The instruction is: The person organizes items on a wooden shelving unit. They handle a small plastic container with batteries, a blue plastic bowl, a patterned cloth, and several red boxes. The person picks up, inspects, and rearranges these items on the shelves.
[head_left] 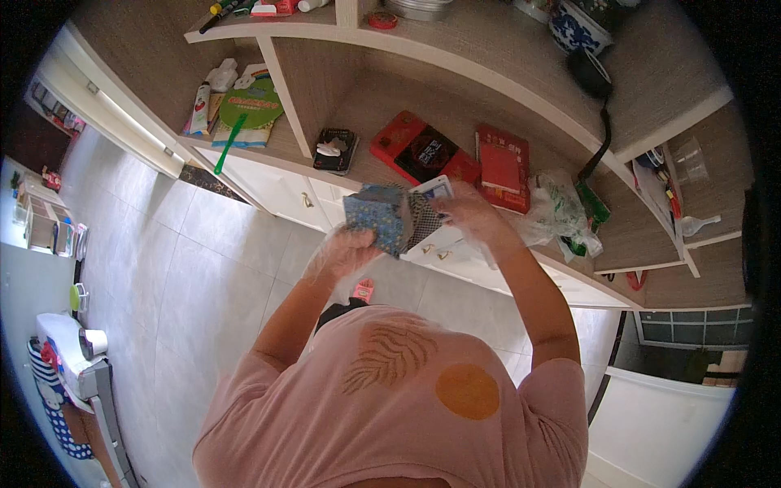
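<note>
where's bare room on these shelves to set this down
The upper shelf has a wide bare patch between the tin and the flowerpot; a smaller one lies behind the red case. It's crowded around the red books and plastic bag by the right hand, and around the green fan.

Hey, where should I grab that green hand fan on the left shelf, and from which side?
I'd take the green hand fan by its slim handle, coming from the front: that handle juts over the shelf's edge toward you, while the broad blade lies further back. Your left hand is nearer, but holds a blue patterned item.
</note>
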The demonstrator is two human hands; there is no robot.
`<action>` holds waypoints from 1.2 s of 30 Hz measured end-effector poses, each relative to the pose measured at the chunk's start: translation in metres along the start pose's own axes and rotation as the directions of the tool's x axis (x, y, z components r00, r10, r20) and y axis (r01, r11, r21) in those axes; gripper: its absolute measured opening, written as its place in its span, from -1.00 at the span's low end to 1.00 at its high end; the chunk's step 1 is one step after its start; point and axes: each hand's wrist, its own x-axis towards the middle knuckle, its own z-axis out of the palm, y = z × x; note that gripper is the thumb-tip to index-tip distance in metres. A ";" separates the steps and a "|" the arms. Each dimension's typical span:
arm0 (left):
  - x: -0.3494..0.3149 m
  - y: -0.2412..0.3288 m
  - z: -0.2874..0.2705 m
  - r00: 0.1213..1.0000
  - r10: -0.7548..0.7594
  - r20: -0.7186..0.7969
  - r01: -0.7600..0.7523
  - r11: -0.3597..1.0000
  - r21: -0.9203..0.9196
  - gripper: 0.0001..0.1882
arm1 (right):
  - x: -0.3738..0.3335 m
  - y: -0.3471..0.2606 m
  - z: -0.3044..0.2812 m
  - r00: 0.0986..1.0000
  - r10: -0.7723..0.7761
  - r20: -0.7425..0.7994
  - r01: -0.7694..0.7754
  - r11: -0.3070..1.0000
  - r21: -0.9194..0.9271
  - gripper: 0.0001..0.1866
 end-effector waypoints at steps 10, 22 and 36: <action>-0.092 -0.011 -0.030 0.978 0.085 -0.188 -0.048 0.980 0.191 -0.15 | -0.029 0.005 0.055 0.957 -0.055 0.283 -0.017 0.969 0.246 -0.58; -0.149 -0.026 -0.024 0.964 0.237 -0.117 -0.232 0.971 0.058 -0.09 | -0.091 0.037 0.059 0.990 -0.119 0.072 0.037 0.724 0.689 -0.53; -0.110 -0.026 -0.015 0.928 0.187 -0.323 0.141 0.624 0.768 -0.14 | -0.149 0.091 0.047 0.964 -0.147 -0.223 0.256 0.272 0.928 -0.51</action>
